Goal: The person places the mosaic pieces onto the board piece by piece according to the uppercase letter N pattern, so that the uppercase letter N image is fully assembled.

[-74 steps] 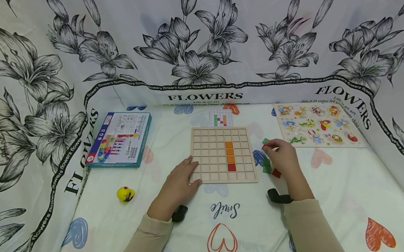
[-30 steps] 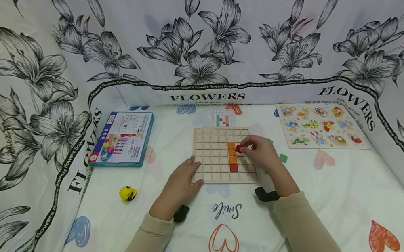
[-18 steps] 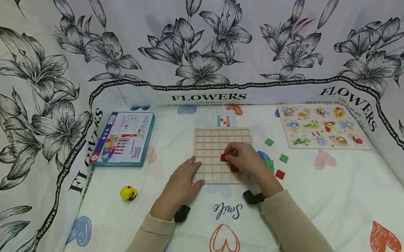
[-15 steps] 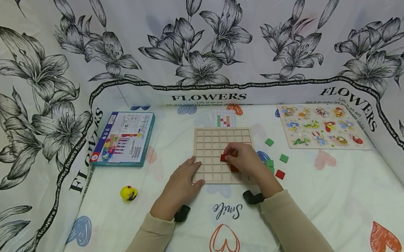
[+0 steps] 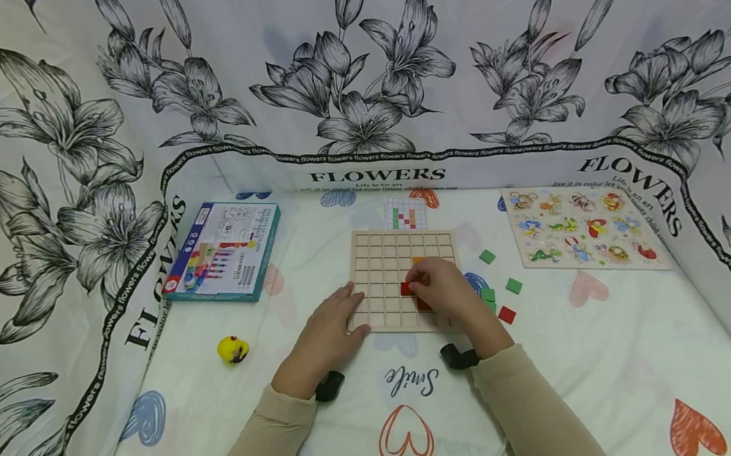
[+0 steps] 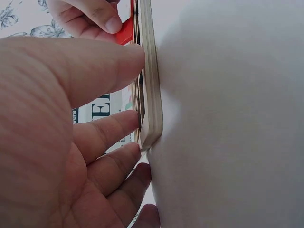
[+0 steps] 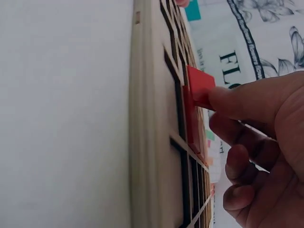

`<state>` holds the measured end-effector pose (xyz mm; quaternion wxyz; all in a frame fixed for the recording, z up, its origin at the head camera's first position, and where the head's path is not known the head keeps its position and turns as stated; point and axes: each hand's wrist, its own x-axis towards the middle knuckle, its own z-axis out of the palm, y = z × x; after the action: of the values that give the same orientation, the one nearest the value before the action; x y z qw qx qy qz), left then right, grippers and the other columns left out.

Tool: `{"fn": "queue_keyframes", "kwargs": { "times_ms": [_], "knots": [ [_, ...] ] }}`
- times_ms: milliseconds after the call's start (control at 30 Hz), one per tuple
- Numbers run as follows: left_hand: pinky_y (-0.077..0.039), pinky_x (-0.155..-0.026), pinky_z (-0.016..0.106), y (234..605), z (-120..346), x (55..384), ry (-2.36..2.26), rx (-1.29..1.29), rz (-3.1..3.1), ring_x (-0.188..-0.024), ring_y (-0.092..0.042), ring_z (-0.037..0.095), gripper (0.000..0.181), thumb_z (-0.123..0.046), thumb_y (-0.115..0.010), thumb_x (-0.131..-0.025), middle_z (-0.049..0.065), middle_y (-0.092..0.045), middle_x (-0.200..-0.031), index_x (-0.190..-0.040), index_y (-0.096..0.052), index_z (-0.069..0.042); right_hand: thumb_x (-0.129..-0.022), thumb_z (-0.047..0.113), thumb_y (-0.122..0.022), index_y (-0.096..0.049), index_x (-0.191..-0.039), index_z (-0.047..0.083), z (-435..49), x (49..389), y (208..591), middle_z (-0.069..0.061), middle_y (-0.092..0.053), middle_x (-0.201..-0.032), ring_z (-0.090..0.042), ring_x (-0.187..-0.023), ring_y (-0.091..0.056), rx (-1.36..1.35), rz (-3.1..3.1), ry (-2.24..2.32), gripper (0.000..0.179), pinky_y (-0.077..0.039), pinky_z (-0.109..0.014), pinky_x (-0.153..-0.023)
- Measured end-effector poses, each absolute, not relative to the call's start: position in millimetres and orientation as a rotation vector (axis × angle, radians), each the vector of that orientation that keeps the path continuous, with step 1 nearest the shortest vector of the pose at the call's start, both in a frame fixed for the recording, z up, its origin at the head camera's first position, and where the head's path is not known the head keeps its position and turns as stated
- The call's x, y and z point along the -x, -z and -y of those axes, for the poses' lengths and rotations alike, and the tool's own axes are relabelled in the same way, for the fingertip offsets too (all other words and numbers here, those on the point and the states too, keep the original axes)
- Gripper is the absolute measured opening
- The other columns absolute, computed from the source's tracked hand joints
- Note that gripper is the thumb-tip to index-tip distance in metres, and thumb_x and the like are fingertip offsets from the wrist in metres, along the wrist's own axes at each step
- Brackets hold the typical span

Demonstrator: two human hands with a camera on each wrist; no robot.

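A wooden grid board (image 5: pixel 375 256) lies in the middle of the head view. My left hand (image 5: pixel 323 338) rests against its left edge, fingers and thumb extended. My right hand (image 5: pixel 440 290), over the board, pinches a square red tile (image 5: pixel 406 289) between thumb and finger. In the right wrist view the held red tile (image 7: pixel 201 83) stands tilted, close to another red tile (image 7: pixel 191 121) set in a cell. An orange tile (image 5: pixel 418 260) shows just above the right hand, which hides the cells beneath it.
Right of the board lie several green tiles (image 5: pixel 513 286) and a loose red tile (image 5: pixel 507 315). A pattern card (image 5: pixel 406 213) sits behind the board. Around are a boxed game (image 5: pixel 219 253), a yellow toy duck (image 5: pixel 232 350) and a picture puzzle board (image 5: pixel 583 225).
My right hand has picked up a red tile from the right of the board and brought it leftward over the grid, lowering slightly most recently. My left hand has stayed at the edge.
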<state>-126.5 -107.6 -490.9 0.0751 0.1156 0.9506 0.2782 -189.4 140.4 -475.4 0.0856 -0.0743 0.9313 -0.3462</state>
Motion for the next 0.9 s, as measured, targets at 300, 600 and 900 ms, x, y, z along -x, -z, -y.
{"fn": "queue_keyframes", "kwargs": {
  "times_ms": [300, 600, 900],
  "knots": [
    [-0.033, -0.132, 0.059, 490.0, 107.7, 126.3, -0.84, -0.35, -2.853, -0.165, -0.034, 0.033, 0.067, -0.028, -0.078, -0.102, 0.008, -0.038, -0.177, -0.161, -0.054, -0.011, -0.103, 0.016, -0.077, -0.084, -0.111, 0.013, -134.8, 188.7, 477.5, -0.005, -0.071, -0.119, -0.027, -0.111, -0.064, 0.305, -2.864, 0.879, 0.011, -0.059, -0.046, -0.102],
    [-0.034, -0.131, 0.059, 489.8, 107.9, 127.5, -0.838, -0.361, -2.859, -0.165, -0.035, 0.033, 0.067, -0.029, -0.079, -0.101, 0.008, -0.038, -0.177, -0.161, -0.055, -0.011, -0.102, 0.015, -0.077, -0.084, -0.111, 0.013, -137.2, 189.0, 477.0, -0.005, -0.072, -0.119, -0.027, -0.113, -0.065, 0.332, -2.897, 0.876, 0.012, -0.059, -0.047, -0.105],
    [-0.033, -0.133, 0.057, 489.5, 106.4, 126.5, -0.837, -0.323, -2.837, -0.166, -0.033, 0.031, 0.068, -0.03, -0.078, -0.101, 0.007, -0.037, -0.178, -0.162, -0.054, -0.012, -0.106, 0.017, -0.071, -0.08, -0.124, 0.009, -181.6, 175.5, 459.5, -0.008, -0.072, -0.121, -0.027, -0.1, -0.062, 0.236, -2.957, 0.966, 0.022, -0.058, -0.044, -0.089]
  ]
}}
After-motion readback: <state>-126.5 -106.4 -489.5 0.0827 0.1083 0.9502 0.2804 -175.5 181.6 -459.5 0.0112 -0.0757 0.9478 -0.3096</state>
